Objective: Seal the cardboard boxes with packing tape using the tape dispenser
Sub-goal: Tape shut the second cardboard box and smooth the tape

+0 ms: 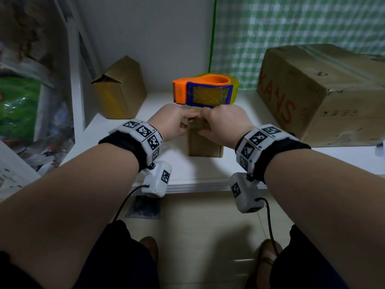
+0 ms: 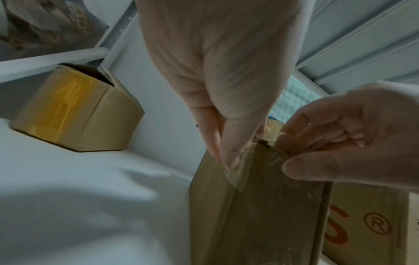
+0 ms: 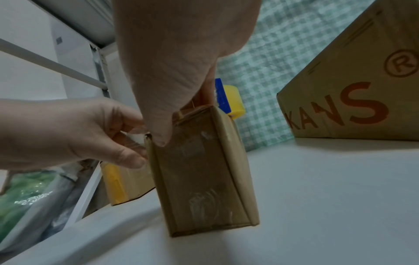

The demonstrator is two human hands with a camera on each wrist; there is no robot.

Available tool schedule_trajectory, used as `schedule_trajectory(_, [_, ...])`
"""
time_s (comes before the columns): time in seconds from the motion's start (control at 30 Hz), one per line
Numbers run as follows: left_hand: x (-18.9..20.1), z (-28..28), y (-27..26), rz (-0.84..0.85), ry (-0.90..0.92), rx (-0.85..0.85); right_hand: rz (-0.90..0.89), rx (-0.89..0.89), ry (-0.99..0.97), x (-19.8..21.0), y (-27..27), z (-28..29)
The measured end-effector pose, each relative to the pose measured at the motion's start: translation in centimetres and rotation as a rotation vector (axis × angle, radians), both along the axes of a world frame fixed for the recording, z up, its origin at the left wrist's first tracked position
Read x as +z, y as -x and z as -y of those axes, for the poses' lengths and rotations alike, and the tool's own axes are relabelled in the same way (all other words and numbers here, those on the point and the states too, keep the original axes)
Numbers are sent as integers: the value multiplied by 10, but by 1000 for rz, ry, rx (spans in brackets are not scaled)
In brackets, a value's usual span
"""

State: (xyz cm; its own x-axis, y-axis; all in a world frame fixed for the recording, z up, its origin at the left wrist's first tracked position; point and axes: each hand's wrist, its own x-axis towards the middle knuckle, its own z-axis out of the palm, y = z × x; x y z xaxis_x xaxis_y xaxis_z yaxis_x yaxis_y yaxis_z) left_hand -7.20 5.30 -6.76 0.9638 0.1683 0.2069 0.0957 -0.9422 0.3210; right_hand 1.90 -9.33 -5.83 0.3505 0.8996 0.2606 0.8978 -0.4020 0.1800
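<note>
A small upright cardboard box [image 1: 205, 142] stands on the white shelf [image 1: 183, 172], with both hands at its top. My right hand [image 1: 206, 122] grips the top edge: its thumb [image 3: 161, 139] lies on the near face and its fingers reach over behind. My left hand [image 1: 187, 120] is at the box's upper left corner, where its curled fingers and thumb pinch a strip of clear packing tape [image 2: 235, 172] against the side. An orange and blue tape dispenser [image 1: 203, 91] with a yellow roll sits just behind the box, and neither hand holds it.
A tipped box [image 1: 120, 90] patched with yellow tape leans in the back left corner. A large box printed KANS [image 1: 325, 92] fills the shelf's right side. A white upright [image 1: 77, 80] and bagged clutter [image 1: 18, 105] stand to the left.
</note>
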Motion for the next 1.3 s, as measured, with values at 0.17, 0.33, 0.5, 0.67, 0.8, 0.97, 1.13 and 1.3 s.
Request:
schedule_trajectory(0.17, [-2, -4, -2, 20, 52, -29, -30, 24, -94, -2, 2, -5])
schedule_trajectory(0.33, [-9, -6, -5, 34, 64, -13, -18, 6, -102, -4, -4, -9])
schedule_trajectory(0.5, [-18, -5, -2, 96, 55, 32, -12, 10, -117, -6, -7, -9])
schedule_trajectory(0.67, [-23, -2, 0, 127, -3, 53, -49, -7, -142, -9, -6, -7])
schedule_trajectory(0.8, [-26, -6, -2, 122, -53, 31, -92, 3, -167, -10, -5, -4])
schedule_trajectory(0.97, [-25, -4, -2, 91, -144, 27, -119, 1, -170, -5, -4, -1])
schedule_trajectory(1.13, [-25, -4, -2, 68, -194, 12, -176, 3, -179, 0, -1, 1])
schedule_trajectory(1.3, [-23, -6, -1, 40, -189, 28, -286, -20, -163, 2, -7, 4])
